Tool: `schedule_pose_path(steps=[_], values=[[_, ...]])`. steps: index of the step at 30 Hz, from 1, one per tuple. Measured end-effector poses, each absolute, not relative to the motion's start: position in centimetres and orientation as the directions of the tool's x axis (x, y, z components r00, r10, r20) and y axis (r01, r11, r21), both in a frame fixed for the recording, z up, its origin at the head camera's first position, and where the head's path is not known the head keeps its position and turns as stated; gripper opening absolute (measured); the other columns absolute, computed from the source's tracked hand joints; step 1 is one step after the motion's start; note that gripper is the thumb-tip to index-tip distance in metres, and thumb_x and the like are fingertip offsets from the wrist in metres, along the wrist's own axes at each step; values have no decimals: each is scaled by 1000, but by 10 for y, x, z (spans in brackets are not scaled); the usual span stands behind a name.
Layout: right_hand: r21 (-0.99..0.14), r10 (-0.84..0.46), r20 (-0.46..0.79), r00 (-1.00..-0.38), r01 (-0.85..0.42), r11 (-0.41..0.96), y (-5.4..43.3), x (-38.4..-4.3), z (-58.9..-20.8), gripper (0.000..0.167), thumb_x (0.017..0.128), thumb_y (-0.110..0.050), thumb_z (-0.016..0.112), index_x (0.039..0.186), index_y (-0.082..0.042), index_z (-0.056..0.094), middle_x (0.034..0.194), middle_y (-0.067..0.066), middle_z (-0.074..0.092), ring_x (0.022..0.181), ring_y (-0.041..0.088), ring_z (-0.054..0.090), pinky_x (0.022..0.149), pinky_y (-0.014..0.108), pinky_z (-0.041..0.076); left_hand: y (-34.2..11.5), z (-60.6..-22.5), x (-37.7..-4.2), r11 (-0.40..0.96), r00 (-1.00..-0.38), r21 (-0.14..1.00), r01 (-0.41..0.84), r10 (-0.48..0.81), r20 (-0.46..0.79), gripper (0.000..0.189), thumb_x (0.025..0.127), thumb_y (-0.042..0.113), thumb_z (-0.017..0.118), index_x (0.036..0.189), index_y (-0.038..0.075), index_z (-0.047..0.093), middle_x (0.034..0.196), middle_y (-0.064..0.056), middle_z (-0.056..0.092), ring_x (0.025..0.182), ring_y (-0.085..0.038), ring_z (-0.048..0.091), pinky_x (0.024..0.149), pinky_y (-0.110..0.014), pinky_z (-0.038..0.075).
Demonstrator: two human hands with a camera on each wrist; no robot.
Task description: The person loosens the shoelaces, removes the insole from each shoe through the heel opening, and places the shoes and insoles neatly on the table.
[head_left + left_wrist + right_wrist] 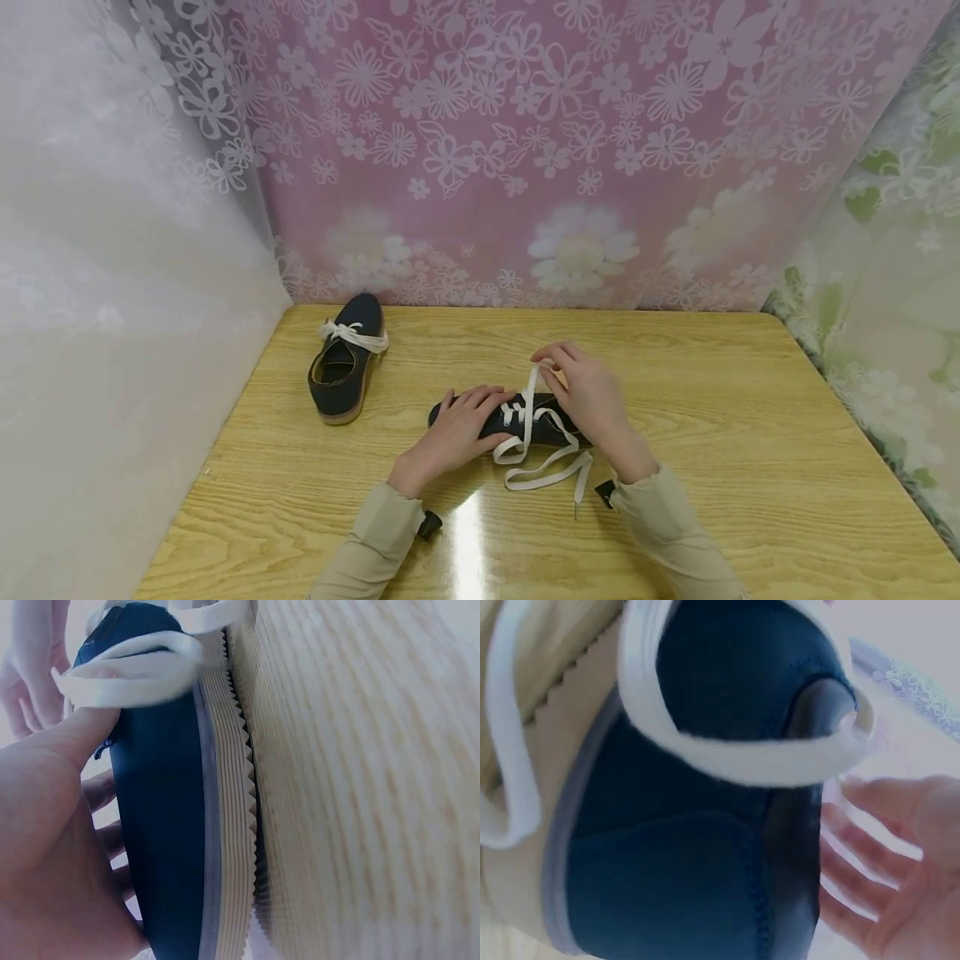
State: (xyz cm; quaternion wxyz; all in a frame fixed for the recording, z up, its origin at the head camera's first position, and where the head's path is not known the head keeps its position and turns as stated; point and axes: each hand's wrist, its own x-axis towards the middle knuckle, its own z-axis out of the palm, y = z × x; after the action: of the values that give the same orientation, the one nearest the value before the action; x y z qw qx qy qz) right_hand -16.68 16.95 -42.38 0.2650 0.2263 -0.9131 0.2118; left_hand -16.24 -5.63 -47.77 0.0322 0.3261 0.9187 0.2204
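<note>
A dark navy shoe (pixel 492 423) with white laces lies in the middle of the table, toe to the left. My left hand (pixel 453 437) holds its toe end, fingers across the top and thumb on the near side, as the left wrist view shows too. Above the shoe's opening, my right hand (pixel 588 400) pinches a white shoelace (pixel 529 412), which hangs from the fingertips in a raised strand. Another length of lace (pixel 547 480) trails in loops onto the table on the near side. In the right wrist view, the heel part (pixel 667 885) fills the middle.
A second navy shoe (pixel 341 396), its white lace tied, stands at the back left of the wooden table (pixel 750 417). Flowered curtains (pixel 480 167) hang behind the table and at the right. Black wrist devices (pixel 430 526) show below both sleeves.
</note>
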Motion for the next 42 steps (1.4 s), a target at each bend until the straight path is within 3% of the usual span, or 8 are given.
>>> schedule_pose_path(steps=[3,7,12,16,28,32,37,42], values=[[-268,-402,506,-763,-582,768,171,-162,-427,20,93,-14,76,112,-13,71,119,9,67,85,24,68,61,33,54,-56,-477,-162,685,-784,431,587,615,90,60,101,44,61,154,23,44,156,-5,44,145,-30,38,115,-69,24],[-247,-544,454,-705,-687,684,173,-156,-428,26,91,-20,78,116,-15,72,126,9,65,111,29,64,83,43,57,-56,-476,-161,686,-782,425,590,616,92,59,101,45,61,153,22,45,156,-6,43,146,-32,37,115,-69,24],[-200,-682,384,-622,-777,596,175,-149,-430,33,82,-26,85,112,-20,73,130,8,64,117,29,61,94,49,54,-57,-477,-162,690,-786,430,582,613,80,60,101,46,60,154,23,44,157,-6,42,148,-31,35,115,-69,23],[-174,-718,316,-620,-782,599,173,-145,-433,33,78,-28,88,107,-24,72,135,8,60,121,31,57,97,55,51,-57,-477,-162,686,-786,439,580,612,82,60,101,46,60,153,21,45,157,-6,43,148,-32,35,115,-69,22],[-128,-711,394,-583,-800,586,168,-143,-439,21,77,-22,89,88,-27,72,131,6,64,118,26,60,96,49,53,-57,-476,-161,689,-783,431,583,618,72,60,101,44,61,153,18,45,157,-7,41,148,-31,34,116,-69,23],[-121,-696,448,-562,-809,576,168,-145,-440,19,76,-20,88,84,-23,71,120,6,69,111,24,63,93,45,54,-57,-476,-161,690,-782,424,587,618,77,60,101,44,61,153,19,45,157,-7,42,148,-32,35,115,-69,24],[-123,-600,568,-563,-779,614,168,-155,-436,20,77,-15,88,89,-15,71,97,2,71,89,20,66,75,36,57,-56,-476,-161,697,-787,422,581,613,70,64,99,46,62,155,21,43,157,-5,42,147,-30,36,115,-68,25],[-207,-421,627,-656,-661,721,169,-167,-427,18,83,-9,83,94,-12,68,89,2,70,71,17,66,58,31,54,-56,-476,-161,695,-796,462,552,604,44,70,96,55,59,156,24,41,158,-5,41,147,-30,35,118,-66,21]])
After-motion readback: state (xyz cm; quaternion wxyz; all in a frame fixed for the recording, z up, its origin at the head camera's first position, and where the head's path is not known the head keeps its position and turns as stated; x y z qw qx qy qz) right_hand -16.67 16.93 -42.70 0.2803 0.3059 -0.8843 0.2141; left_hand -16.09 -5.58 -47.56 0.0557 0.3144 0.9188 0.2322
